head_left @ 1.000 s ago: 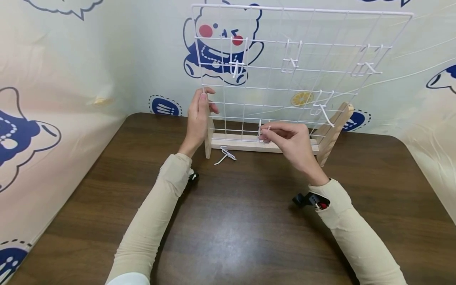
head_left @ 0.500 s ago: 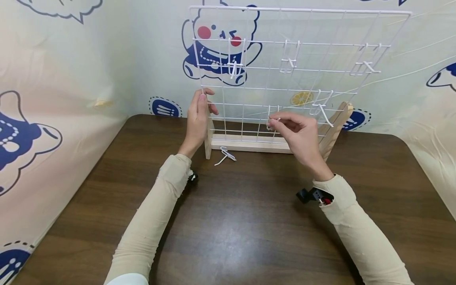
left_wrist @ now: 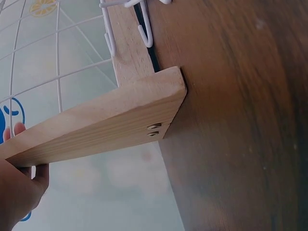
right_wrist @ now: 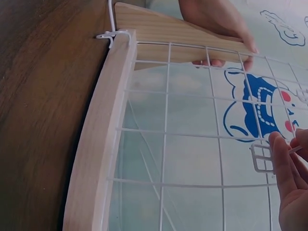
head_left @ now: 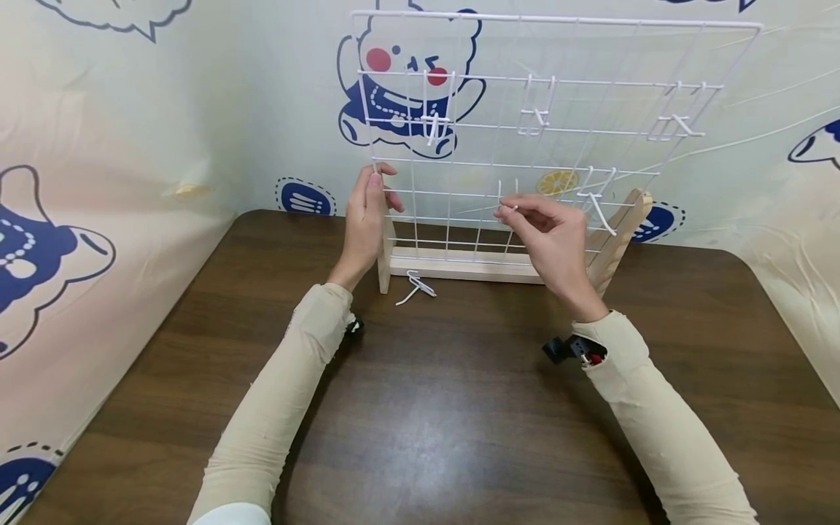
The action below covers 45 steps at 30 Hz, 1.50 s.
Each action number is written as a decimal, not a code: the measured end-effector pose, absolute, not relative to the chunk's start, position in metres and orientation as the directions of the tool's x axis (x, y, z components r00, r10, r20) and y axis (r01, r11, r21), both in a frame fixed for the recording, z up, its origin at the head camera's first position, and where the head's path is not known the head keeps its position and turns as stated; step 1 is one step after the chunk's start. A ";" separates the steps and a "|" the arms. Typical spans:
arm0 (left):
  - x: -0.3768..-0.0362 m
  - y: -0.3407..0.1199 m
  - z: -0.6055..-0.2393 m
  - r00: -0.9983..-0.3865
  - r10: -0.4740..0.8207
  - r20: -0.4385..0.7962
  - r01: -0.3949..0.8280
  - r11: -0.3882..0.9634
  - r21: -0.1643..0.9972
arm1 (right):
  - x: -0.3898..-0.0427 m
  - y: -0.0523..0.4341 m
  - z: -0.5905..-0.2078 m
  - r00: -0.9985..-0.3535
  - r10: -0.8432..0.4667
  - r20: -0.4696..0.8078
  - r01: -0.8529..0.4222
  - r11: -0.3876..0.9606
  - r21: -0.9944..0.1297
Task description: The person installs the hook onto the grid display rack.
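Observation:
A white wire grid rack [head_left: 558, 18] stands in a wooden base [head_left: 459, 266] on the table. My left hand [head_left: 367, 215] grips the rack's left edge at the top of the wooden side piece [left_wrist: 96, 115], fingers behind and thumb in front. My right hand [head_left: 551, 237] pinches a white wire hook [right_wrist: 262, 158] between thumb and fingertips, in front of the lower middle of the grid. The hook's two prongs point up above my fingers, and its loop overlaps the grid in the right wrist view. Another white hook [head_left: 418, 283] lies loose on the table before the base.
Several white hooks hang on the grid, among them an upper left hook [head_left: 433, 124], an upper middle hook [head_left: 538, 113] and a lower right hook [head_left: 593, 204]. A patterned cloth [head_left: 275, 87] rises behind the brown table [head_left: 420, 437].
My right hand has moved up and slightly right along the grid, carrying the pinched hook from near the base. My left hand has stayed on the rack's edge.

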<state>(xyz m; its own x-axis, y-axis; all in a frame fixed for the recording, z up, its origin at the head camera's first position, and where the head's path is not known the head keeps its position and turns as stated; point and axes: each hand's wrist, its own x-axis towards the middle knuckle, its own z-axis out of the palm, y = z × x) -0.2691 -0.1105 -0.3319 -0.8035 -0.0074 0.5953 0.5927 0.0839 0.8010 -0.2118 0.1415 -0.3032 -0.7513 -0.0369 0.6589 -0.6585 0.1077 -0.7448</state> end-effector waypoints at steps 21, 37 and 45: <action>-0.270 -0.106 -0.330 -0.794 -0.005 0.608 0.606 0.083 0.791 | -0.202 0.146 -0.317 -0.833 -0.123 0.540 -0.549 0.307 -0.777; -0.267 -0.110 -0.334 -0.795 -0.044 0.605 0.600 0.092 0.795 | -0.220 0.156 -0.341 -0.804 -0.282 0.524 -0.595 0.403 -0.695; -0.269 -0.109 -0.334 -0.790 -0.035 0.612 0.608 0.074 0.790 | -0.212 0.153 -0.343 -0.739 -0.262 0.620 -0.666 0.425 -0.614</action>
<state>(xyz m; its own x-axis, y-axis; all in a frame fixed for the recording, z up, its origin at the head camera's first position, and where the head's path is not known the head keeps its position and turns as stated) -0.2691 -0.1085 -0.3342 -0.7903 -0.0349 0.6117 0.6083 0.0740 0.7902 -0.2124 0.1526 -0.3433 -0.7393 -0.2622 0.6202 -0.6655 0.4250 -0.6136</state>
